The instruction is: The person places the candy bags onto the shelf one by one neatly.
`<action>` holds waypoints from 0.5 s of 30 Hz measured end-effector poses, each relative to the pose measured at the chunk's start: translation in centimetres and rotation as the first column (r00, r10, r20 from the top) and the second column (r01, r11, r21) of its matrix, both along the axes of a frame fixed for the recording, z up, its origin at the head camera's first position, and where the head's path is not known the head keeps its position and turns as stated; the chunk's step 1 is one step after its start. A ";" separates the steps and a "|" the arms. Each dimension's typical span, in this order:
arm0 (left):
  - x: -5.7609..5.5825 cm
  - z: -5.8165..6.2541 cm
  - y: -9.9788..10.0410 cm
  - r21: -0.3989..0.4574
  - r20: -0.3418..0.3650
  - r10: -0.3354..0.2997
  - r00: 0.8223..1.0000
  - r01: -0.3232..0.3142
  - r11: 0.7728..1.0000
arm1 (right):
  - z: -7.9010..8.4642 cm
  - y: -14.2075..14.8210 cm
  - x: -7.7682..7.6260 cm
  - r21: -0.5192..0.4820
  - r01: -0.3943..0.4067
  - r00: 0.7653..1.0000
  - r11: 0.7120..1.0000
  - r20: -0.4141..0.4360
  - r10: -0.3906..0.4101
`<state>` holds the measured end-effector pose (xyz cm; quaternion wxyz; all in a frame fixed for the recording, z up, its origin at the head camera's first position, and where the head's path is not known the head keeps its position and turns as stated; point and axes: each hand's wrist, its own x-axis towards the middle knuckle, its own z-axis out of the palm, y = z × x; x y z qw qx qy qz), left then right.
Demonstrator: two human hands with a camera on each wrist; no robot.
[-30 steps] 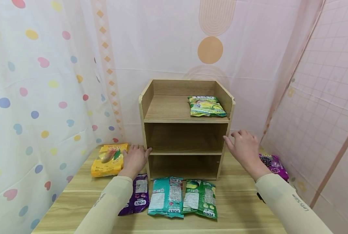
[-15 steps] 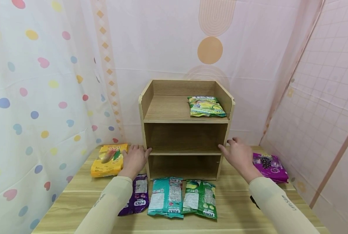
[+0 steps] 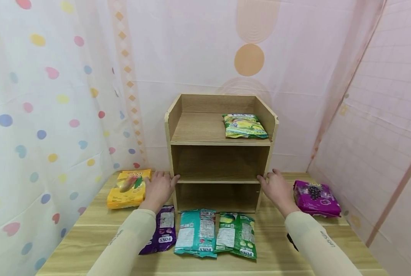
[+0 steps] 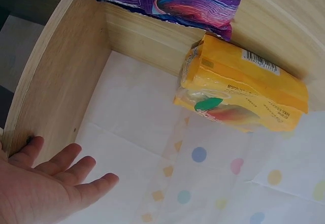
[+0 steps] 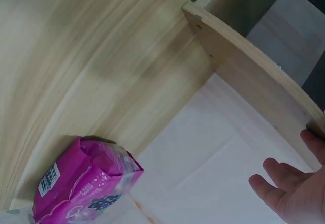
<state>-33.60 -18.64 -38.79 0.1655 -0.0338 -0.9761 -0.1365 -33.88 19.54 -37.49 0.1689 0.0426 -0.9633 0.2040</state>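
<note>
A small wooden shelf unit [image 3: 220,144] stands in the middle, with a green and yellow candy bag [image 3: 245,125] on its top right. My left hand [image 3: 158,190] touches the unit's left side, its thumb at the front edge. In the left wrist view those fingers [image 4: 76,170] look loosely extended. On the opposite side my right hand [image 3: 278,191] touches the right panel, thumb at its front edge; the right wrist view shows its fingers [image 5: 279,176] slightly bent and spread. Neither hand wraps around anything. The two lower shelves show only bare wood.
Before the unit lie a purple candy bag [image 3: 164,230], a teal bag [image 3: 196,232] and a green bag [image 3: 236,234]. A yellow mango bag [image 3: 129,189] is at the left, a magenta grape bag [image 3: 316,198] at the right. Curtains [image 3: 198,46] surround the wooden table [image 3: 278,257].
My right hand has moved left and slightly down to the unit's right side, uncovering more of the grape bag. The left hand stays where it was.
</note>
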 end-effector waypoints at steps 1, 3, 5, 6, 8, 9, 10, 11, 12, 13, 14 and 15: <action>0.0 0.0 0.0 -0.002 -0.002 -0.005 1.000 0.005 1.000 | -0.1 0.0 0.1 -0.020 0.003 1.000 1.000 0.003 -0.003; 0.0 -0.1 0.1 -0.009 -0.010 -0.010 1.000 0.010 1.000 | -0.2 0.0 0.2 -0.048 0.000 1.000 0.999 -0.005 -0.001; 0.1 -0.1 0.0 -0.007 -0.017 -0.013 1.000 0.013 1.000 | -0.2 -0.1 0.3 -0.058 -0.001 1.000 0.998 -0.008 0.000; 0.2 -0.1 -0.1 -0.003 -0.020 -0.016 1.000 0.016 1.000 | -0.2 -0.2 0.3 -0.060 -0.002 1.000 0.998 -0.009 0.001; 0.4 -0.2 -0.3 0.002 -0.023 -0.025 0.999 0.025 1.000 | -0.1 -0.3 0.3 -0.058 -0.003 1.000 0.998 -0.007 0.003; 0.5 -0.2 -0.4 0.006 -0.022 -0.033 0.999 0.033 0.999 | -0.1 -0.3 0.3 -0.058 -0.001 1.000 0.998 -0.004 0.000; 0.6 -0.3 -0.6 0.008 -0.020 -0.043 0.999 0.043 0.999 | -0.1 -0.3 0.3 -0.057 0.002 1.000 0.998 0.000 -0.002; 0.7 -0.5 -0.8 0.007 -0.016 -0.053 0.998 0.053 0.999 | -0.1 -0.3 0.3 -0.060 0.003 1.000 0.998 0.003 -0.003; 0.8 -0.6 -1.0 0.006 -0.010 -0.062 0.998 0.062 0.998 | -0.1 -0.3 0.3 -0.061 0.004 1.000 0.998 0.004 -0.003; 0.9 -0.8 -1.3 0.001 0.001 -0.068 0.998 0.068 0.998 | -0.1 -0.3 0.3 -0.061 0.005 1.000 0.998 0.005 -0.005; 1.0 -1.1 -1.7 -0.005 0.012 -0.072 0.997 0.072 0.997 | -0.1 -0.2 0.2 -0.062 0.006 1.000 0.998 0.006 -0.006; 1.1 -1.4 -2.1 -0.004 0.028 -0.071 0.997 0.071 0.997 | -0.1 -0.2 0.2 -0.063 0.008 1.000 0.998 0.006 -0.008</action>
